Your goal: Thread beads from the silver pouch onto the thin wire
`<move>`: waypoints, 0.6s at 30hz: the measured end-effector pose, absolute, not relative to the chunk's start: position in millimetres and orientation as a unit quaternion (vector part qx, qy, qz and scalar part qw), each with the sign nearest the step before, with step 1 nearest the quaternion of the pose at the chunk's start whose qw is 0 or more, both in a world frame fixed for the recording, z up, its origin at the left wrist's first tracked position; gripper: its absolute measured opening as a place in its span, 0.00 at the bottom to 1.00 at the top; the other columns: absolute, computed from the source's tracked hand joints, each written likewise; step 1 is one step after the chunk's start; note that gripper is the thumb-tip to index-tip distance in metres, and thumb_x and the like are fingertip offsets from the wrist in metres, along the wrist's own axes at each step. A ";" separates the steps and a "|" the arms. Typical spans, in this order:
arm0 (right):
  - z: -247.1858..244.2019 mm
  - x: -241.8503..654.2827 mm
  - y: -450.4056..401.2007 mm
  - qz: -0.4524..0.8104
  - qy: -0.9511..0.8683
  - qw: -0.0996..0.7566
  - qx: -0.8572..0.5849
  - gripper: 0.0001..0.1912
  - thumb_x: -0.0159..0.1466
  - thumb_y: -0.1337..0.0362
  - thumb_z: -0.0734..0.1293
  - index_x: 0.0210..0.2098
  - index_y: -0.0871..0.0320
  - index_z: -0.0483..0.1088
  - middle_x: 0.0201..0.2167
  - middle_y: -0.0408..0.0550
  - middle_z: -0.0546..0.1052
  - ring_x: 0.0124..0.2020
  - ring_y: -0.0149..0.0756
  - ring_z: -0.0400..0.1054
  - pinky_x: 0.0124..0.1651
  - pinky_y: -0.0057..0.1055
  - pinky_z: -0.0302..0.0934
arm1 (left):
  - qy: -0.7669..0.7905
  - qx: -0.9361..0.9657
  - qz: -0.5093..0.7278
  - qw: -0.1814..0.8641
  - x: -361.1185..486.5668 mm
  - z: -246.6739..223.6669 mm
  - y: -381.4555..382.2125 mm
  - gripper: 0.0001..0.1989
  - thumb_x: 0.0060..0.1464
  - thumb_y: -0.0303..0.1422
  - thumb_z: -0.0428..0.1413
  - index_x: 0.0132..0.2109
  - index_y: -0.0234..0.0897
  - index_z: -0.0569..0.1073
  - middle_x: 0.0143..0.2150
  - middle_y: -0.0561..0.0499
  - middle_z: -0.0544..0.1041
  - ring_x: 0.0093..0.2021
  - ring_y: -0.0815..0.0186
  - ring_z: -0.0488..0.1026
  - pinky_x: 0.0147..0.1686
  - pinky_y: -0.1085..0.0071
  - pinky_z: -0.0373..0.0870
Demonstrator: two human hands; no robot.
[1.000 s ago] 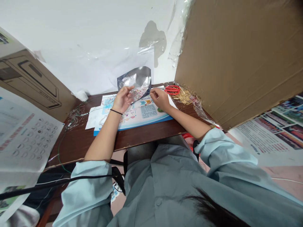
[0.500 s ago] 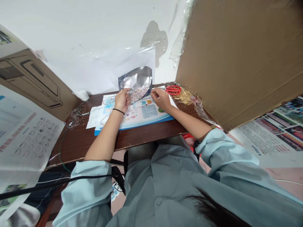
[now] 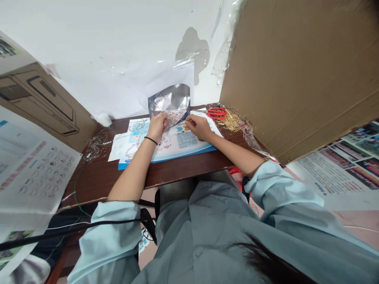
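Note:
My left hand (image 3: 158,126), with a black band at the wrist, is closed in a pinch at the lower left of a silvery bag (image 3: 180,96). Small pink, red and white beads (image 3: 177,115) lie in the bag's lower part. Just right of the bag, my right hand (image 3: 197,125) is also pinched, its fingertips pointing left. Whatever either hand holds is too small to make out. Under both hands lies a printed sheet (image 3: 186,141) with a blue edge.
Red-handled scissors (image 3: 216,113) rest by a heap of thin golden sticks (image 3: 232,121). Tangled clear thread (image 3: 96,146) lies on the brown table (image 3: 177,171) at left. Cardboard stands on both sides (image 3: 296,71), (image 3: 59,102), with a white wall behind.
My left hand has shifted right and slightly down, toward my right hand, and now covers some of the beads. My right hand has moved slightly left and down.

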State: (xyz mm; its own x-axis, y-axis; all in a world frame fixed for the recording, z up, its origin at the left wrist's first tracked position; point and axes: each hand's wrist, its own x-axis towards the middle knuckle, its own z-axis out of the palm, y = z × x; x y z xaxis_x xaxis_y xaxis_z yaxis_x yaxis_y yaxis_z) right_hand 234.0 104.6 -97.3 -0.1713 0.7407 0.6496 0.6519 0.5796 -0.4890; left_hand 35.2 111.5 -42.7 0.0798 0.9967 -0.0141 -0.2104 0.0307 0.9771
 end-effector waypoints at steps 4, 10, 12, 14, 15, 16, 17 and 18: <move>-99.3 236.9 110.6 0.059 -0.750 0.470 -0.461 0.06 0.65 0.64 0.62 0.33 0.56 0.69 0.23 0.42 0.69 0.27 0.33 0.60 0.35 0.31 0.54 | 0.474 0.393 0.614 0.495 22.6 -38.3 122.1 0.18 0.57 0.49 0.60 0.33 0.38 0.70 0.19 0.60 0.55 0.17 0.78 0.49 0.16 0.76 0.43; -100.3 241.4 116.4 0.081 -0.728 0.484 -0.480 0.05 0.64 0.65 0.62 0.31 0.55 0.67 0.23 0.41 0.69 0.26 0.33 0.61 0.34 0.31 0.55 | 0.492 0.353 0.663 0.440 13.5 -38.6 129.0 0.27 0.55 0.60 0.54 0.43 0.40 0.72 0.21 0.61 0.57 0.18 0.77 0.50 0.19 0.76 0.46; -100.4 242.9 118.5 0.082 -0.716 0.497 -0.484 0.04 0.64 0.66 0.62 0.31 0.55 0.66 0.25 0.42 0.70 0.27 0.33 0.62 0.35 0.32 0.55 | 0.492 0.344 0.681 0.419 11.6 -35.6 128.3 0.27 0.56 0.60 0.52 0.45 0.40 0.73 0.22 0.60 0.57 0.18 0.78 0.49 0.19 0.76 0.46; -100.4 244.4 120.7 0.080 -0.706 0.506 -0.489 0.04 0.64 0.67 0.62 0.32 0.55 0.66 0.26 0.42 0.71 0.28 0.33 0.63 0.35 0.32 0.55 | 0.491 0.339 0.694 0.404 9.3 -33.5 127.7 0.28 0.57 0.60 0.51 0.46 0.40 0.73 0.22 0.60 0.57 0.18 0.78 0.48 0.19 0.77 0.45; -100.4 245.1 121.8 0.079 -0.702 0.509 -0.492 0.04 0.63 0.67 0.62 0.32 0.55 0.66 0.26 0.42 0.71 0.28 0.33 0.63 0.36 0.32 0.56 | 0.490 0.338 0.697 0.399 8.1 -33.0 127.7 0.28 0.58 0.60 0.50 0.46 0.40 0.73 0.22 0.60 0.57 0.18 0.78 0.48 0.19 0.77 0.45; -100.4 245.9 122.9 0.077 -0.698 0.510 -0.496 0.04 0.63 0.68 0.62 0.32 0.55 0.66 0.26 0.42 0.70 0.29 0.34 0.63 0.36 0.32 0.56 | 0.490 0.336 0.701 0.395 7.0 -32.9 127.9 0.28 0.58 0.60 0.50 0.47 0.40 0.73 0.23 0.60 0.57 0.18 0.78 0.48 0.19 0.77 0.45; -100.6 246.7 123.9 0.074 -0.695 0.511 -0.501 0.04 0.63 0.68 0.62 0.32 0.55 0.65 0.26 0.42 0.70 0.29 0.34 0.63 0.37 0.32 0.56 | 0.491 0.330 0.706 0.390 6.0 -33.0 128.4 0.28 0.59 0.60 0.49 0.47 0.40 0.73 0.23 0.60 0.57 0.18 0.78 0.48 0.19 0.77 0.45; -100.8 247.6 124.9 0.073 -0.692 0.511 -0.504 0.04 0.63 0.69 0.61 0.32 0.55 0.65 0.26 0.42 0.70 0.29 0.34 0.63 0.37 0.32 0.56 | 0.492 0.321 0.711 0.387 5.2 -33.1 128.9 0.27 0.59 0.59 0.49 0.47 0.40 0.72 0.23 0.60 0.58 0.18 0.78 0.48 0.19 0.77 0.45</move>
State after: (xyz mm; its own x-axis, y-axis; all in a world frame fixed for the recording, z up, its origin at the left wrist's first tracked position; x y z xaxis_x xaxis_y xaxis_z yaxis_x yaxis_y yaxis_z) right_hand 247.6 124.9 -100.8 0.0310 0.7724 0.6344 0.6239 0.4809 -0.6160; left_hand 5.2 128.9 -33.1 -0.4954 0.8653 0.0760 -0.2348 -0.2176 0.9474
